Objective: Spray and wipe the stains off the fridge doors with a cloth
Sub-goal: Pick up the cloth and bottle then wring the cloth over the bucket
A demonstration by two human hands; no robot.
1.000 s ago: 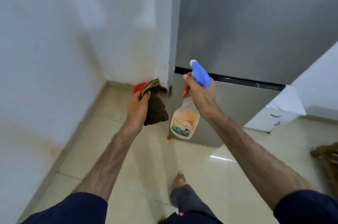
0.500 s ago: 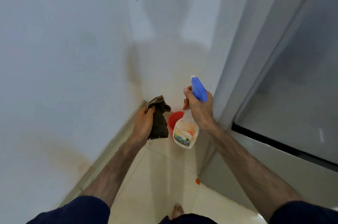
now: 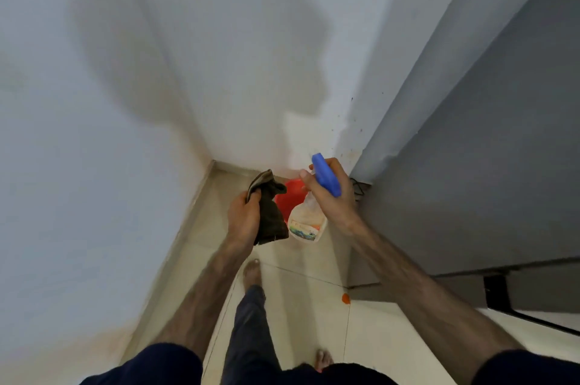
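My left hand (image 3: pixel 243 221) grips a dark brown cloth (image 3: pixel 271 212) that hangs bunched from its fingers. My right hand (image 3: pixel 334 199) holds a spray bottle (image 3: pixel 307 221) by the neck; its blue trigger head (image 3: pixel 326 175) points up and left, and the pale labelled body hangs below. The grey fridge (image 3: pixel 486 165) fills the right side, seen along its side panel, with the dark gap between its doors (image 3: pixel 496 289) at the lower right. Both hands hover left of the fridge, apart from it.
A red bucket (image 3: pixel 287 199) stands on the tiled floor in the corner behind the cloth and bottle. White walls (image 3: pixel 94 165) close in on the left and ahead. A small orange spot (image 3: pixel 345 298) lies on the floor by the fridge base. My bare feet are below.
The view has swung left and nearer the corner, so the fridge door front slid out to the right. Both hands keep their hold on cloth and bottle, now lower over the red bucket.
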